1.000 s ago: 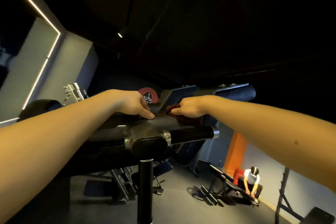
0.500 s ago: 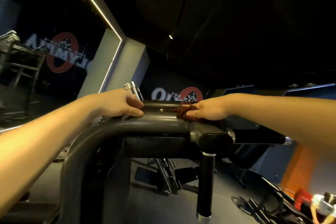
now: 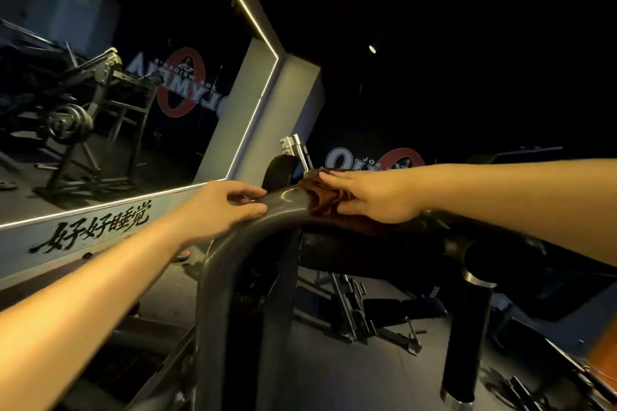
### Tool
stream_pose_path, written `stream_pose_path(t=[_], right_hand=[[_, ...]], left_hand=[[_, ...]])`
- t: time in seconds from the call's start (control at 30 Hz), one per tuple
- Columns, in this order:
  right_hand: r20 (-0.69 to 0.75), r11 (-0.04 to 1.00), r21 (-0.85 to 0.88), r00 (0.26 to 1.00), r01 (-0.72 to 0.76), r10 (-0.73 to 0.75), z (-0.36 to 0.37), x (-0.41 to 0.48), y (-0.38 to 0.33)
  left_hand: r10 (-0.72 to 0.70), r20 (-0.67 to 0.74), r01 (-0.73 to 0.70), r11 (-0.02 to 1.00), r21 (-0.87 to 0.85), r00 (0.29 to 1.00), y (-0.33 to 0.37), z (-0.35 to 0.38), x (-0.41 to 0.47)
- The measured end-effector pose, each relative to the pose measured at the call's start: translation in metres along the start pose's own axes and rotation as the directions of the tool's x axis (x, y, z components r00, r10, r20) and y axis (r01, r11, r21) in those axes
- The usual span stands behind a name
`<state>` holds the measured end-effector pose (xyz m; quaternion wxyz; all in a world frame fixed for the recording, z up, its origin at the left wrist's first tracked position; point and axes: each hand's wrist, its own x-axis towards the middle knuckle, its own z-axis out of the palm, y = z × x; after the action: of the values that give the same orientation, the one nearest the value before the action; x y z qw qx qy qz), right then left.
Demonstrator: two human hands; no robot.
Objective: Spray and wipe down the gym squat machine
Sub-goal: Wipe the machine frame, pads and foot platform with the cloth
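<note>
The squat machine's grey curved frame tube arches across the middle of the view. My left hand rests on the bend of the tube, thumb along its near side and fingers over the top. My right hand presses a dark brown cloth flat onto the top of the tube just right of the bend, fingers stretched out toward the left. A black padded roller sits under the tube. No spray bottle is in sight.
A black handle post hangs down at the right. A chrome pin sticks up behind the tube. A wall mirror with a light strip fills the left. Other dark gym machines stand on the floor beyond.
My view has swung left toward the mirror. Both hands have slid left along the tube toward its bend, the right one pushing the cloth with it.
</note>
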<state>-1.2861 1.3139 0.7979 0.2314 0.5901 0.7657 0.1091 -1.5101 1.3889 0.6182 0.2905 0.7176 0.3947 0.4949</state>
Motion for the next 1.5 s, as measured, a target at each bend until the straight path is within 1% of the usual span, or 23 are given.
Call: stream_pose_path(t=[0.1, 0.17, 0.27, 0.37, 0.43, 0.47, 0.53, 0.6, 0.67, 0.7, 0.73, 0.77, 0.8, 0.83, 0.87, 0.93, 1.03, 1.1, 1.2, 1.27, 1.37, 1.43, 1.5], right_hand=[[-0.002, 0.986, 0.075, 0.989, -0.147, 0.148, -0.018, 0.035, -0.015], [-0.053, 0.986, 0.074, 0.987, -0.150, 0.154, -0.022, 0.064, -0.033], [-0.094, 1.000, 0.025, 0.995, -0.017, 0.019, -0.014, 0.093, -0.067], [-0.105, 0.958, -0.238, 0.976, 0.163, -0.192, 0.012, 0.100, -0.090], [-0.228, 0.859, -0.486, 0.925, 0.163, -0.304, 0.036, 0.097, -0.095], [-0.298, 0.824, -0.548, 0.887, 0.144, -0.353, 0.049, 0.093, -0.098], [-0.401, 0.804, -0.578, 0.809, 0.141, -0.430, 0.073, 0.085, -0.107], [-0.427, 0.813, -0.556, 0.780, 0.172, -0.457, 0.095, 0.081, -0.123], [-0.456, 0.869, -0.431, 0.772, 0.244, -0.443, 0.121, 0.077, -0.144], [-0.503, 0.915, -0.275, 0.767, 0.295, -0.398, 0.136, 0.074, -0.154], [-0.558, 0.935, -0.024, 0.771, 0.353, -0.305, 0.149, 0.065, -0.163], [-0.579, 0.869, 0.281, 0.794, 0.407, -0.185, 0.166, 0.052, -0.173], [-0.550, 0.723, 0.544, 0.832, 0.426, -0.076, 0.180, 0.042, -0.181], [-0.500, 0.541, 0.726, 0.866, 0.425, -0.010, 0.196, 0.030, -0.188], [-0.459, 0.388, 0.822, 0.888, 0.416, 0.020, 0.213, 0.013, -0.196], [-0.421, 0.219, 0.888, 0.907, 0.405, 0.029, 0.247, -0.020, -0.213], [-0.406, 0.072, 0.909, 0.911, 0.411, -0.076, 0.284, -0.066, -0.242], [-0.424, -0.004, 0.902, 0.887, 0.431, -0.182, 0.300, -0.097, -0.258], [-0.467, -0.051, 0.880, 0.842, 0.472, -0.271, 0.310, -0.131, -0.279], [-0.477, -0.067, 0.874, 0.824, 0.481, -0.304, 0.313, -0.144, -0.293], [-0.436, -0.100, 0.899, 0.851, 0.426, -0.294, 0.314, -0.154, -0.318], [-0.355, -0.119, 0.935, 0.896, 0.335, -0.267, 0.310, -0.161, -0.335], [-0.289, -0.159, 0.955, 0.909, 0.251, -0.299, 0.303, -0.166, -0.351]], left_hand=[[-0.019, -0.029, 0.018, 0.999, -0.033, 0.999, -0.016, 0.003, -0.006], [-0.049, -0.037, 0.047, 0.998, -0.052, 0.998, -0.027, 0.003, -0.010], [-0.109, -0.052, 0.103, 0.989, -0.101, 0.993, -0.044, 0.004, -0.020], [-0.150, -0.060, 0.140, 0.980, -0.145, 0.987, -0.061, 0.011, -0.035], [-0.167, -0.062, 0.155, 0.976, -0.155, 0.984, -0.071, 0.014, -0.046], [-0.179, -0.065, 0.167, 0.974, -0.154, 0.982, -0.075, 0.015, -0.051], [-0.223, -0.072, 0.213, 0.968, -0.135, 0.972, -0.080, 0.017, -0.064], [-0.300, -0.089, 0.286, 0.948, -0.138, 0.950, -0.083, 0.018, -0.083], [-0.377, -0.082, 0.362, 0.919, -0.158, 0.922, -0.081, 0.018, -0.108], [-0.405, -0.083, 0.389, 0.907, -0.165, 0.910, -0.078, 0.018, -0.122], [-0.424, -0.095, 0.406, 0.900, -0.158, 0.901, -0.072, 0.017, -0.135], [-0.435, -0.104, 0.422, 0.897, -0.130, 0.894, -0.064, 0.015, -0.155], [-0.437, -0.099, 0.426, 0.898, -0.110, 0.894, -0.059, 0.012, -0.169], [-0.435, -0.085, 0.427, 0.899, -0.097, 0.897, -0.052, 0.010, -0.185], [-0.433, -0.071, 0.426, 0.900, -0.088, 0.899, -0.043, 0.010, -0.207], [-0.432, -0.052, 0.430, 0.902, -0.046, 0.900, -0.026, 0.014, -0.254], [-0.464, -0.015, 0.464, 0.883, 0.072, 0.886, 0.000, 0.022, -0.319], [-0.519, 0.015, 0.510, 0.845, 0.164, 0.855, 0.017, 0.026, -0.360], [-0.556, 0.016, 0.548, 0.824, 0.145, 0.831, 0.041, 0.028, -0.413], [-0.555, 0.001, 0.554, 0.830, 0.055, 0.832, 0.058, 0.028, -0.442], [-0.579, -0.075, 0.582, 0.812, 0.037, 0.812, 0.072, 0.022, -0.474], [-0.610, -0.120, 0.618, 0.785, 0.043, 0.783, 0.074, 0.011, -0.493], [-0.642, -0.138, 0.650, 0.759, 0.017, 0.754, 0.076, -0.001, -0.507]])
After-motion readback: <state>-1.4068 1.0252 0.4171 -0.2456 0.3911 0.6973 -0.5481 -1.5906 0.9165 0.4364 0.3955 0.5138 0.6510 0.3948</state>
